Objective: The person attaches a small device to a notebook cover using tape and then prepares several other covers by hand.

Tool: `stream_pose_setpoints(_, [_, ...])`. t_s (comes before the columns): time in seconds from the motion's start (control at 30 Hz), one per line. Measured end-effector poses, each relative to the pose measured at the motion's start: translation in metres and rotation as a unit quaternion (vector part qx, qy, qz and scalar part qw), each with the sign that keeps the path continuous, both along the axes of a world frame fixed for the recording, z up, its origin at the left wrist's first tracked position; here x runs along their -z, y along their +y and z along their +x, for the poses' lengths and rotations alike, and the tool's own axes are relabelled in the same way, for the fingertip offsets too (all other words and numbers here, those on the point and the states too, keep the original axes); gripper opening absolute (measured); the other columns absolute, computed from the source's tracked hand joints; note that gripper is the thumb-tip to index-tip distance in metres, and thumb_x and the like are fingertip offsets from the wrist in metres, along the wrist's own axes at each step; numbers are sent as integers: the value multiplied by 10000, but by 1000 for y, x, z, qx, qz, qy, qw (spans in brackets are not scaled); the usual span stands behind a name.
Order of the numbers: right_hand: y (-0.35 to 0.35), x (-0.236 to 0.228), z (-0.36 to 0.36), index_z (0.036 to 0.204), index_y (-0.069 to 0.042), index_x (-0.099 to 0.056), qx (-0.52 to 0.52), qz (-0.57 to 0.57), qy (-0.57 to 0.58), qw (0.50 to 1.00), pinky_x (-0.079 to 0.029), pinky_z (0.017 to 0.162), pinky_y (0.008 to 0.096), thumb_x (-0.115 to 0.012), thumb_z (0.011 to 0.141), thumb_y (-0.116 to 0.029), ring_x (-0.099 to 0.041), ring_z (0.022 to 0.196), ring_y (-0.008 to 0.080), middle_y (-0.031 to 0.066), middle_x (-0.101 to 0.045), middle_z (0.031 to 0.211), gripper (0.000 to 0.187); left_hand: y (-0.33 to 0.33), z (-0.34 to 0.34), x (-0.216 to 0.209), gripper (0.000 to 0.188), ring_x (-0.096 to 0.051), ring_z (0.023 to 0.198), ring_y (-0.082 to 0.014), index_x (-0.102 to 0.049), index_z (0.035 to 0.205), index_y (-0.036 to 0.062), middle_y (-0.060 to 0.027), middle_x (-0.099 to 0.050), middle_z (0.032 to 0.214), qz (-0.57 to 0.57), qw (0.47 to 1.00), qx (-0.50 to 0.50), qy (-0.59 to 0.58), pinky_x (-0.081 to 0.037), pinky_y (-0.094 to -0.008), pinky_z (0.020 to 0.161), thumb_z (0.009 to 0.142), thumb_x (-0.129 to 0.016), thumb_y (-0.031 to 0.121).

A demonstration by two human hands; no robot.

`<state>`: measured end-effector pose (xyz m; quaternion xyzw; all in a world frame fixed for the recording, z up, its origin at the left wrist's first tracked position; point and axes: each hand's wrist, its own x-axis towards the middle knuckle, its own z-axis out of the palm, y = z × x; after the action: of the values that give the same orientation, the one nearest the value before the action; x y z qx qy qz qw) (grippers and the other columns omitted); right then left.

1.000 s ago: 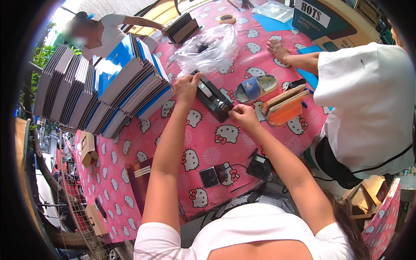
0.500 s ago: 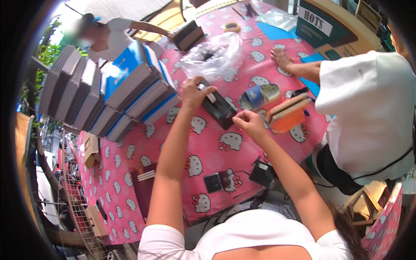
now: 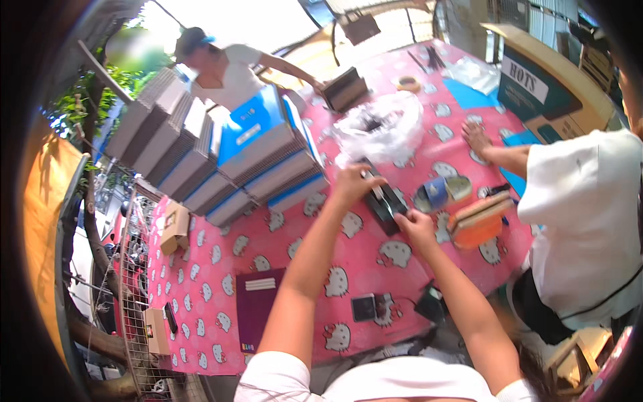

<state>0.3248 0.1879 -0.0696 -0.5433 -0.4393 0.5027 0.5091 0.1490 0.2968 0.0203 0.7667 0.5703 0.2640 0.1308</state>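
A black tape dispenser (image 3: 384,213) lies slantwise on the pink tablecloth in front of me. My left hand (image 3: 353,186) grips its far end, the thumb over the top by a pale roll. At the near end, thumb and forefinger of my right hand (image 3: 420,231) are pinched together. A thin shiny streak runs along the dispenser toward these fingers; what they hold is too small to make out. Right of the dispenser lie a blue and yellowish roll-shaped thing (image 3: 439,193) and an orange pouch-like thing (image 3: 479,228) with a tan top.
Tall stacks of blue-covered books (image 3: 258,134) stand at the left. Beyond the dispenser sits a clear plastic bag (image 3: 382,127). A purple folder (image 3: 258,311) and a small black square device (image 3: 364,308) lie nearer. Two co-workers are at the table; one rests a hand (image 3: 475,139) on it.
The whole view has swung, so the table and things sit farther right and lower. Both hands remain at the dispenser. The shiny streak toward my right fingers now shows.
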Motion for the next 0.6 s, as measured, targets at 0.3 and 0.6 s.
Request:
stream_pose_setpoints(0.3, [-8, 7, 0, 838, -3, -655, -22, -29, 95, 995, -457, 621, 242, -759, 782, -196, -571, 669, 90, 30, -655, 767, 226, 13, -7, -3, 604, -653, 789, -185, -715, 995, 47, -112, -686, 857, -94, 995, -7, 17, -515, -308, 728, 614, -815, 505])
stream_pose_setpoints(0.6, [-13, -2, 8, 876, -11, -646, -70, -63, 161, 983, -463, 612, 240, -724, 805, -117, -574, 678, 84, 22, -643, 772, 150, 16, -10, 1, 607, -644, 790, -181, -704, 1015, 39, -107, -681, 860, -121, 993, -13, -5, -505, -297, 717, 622, -828, 485])
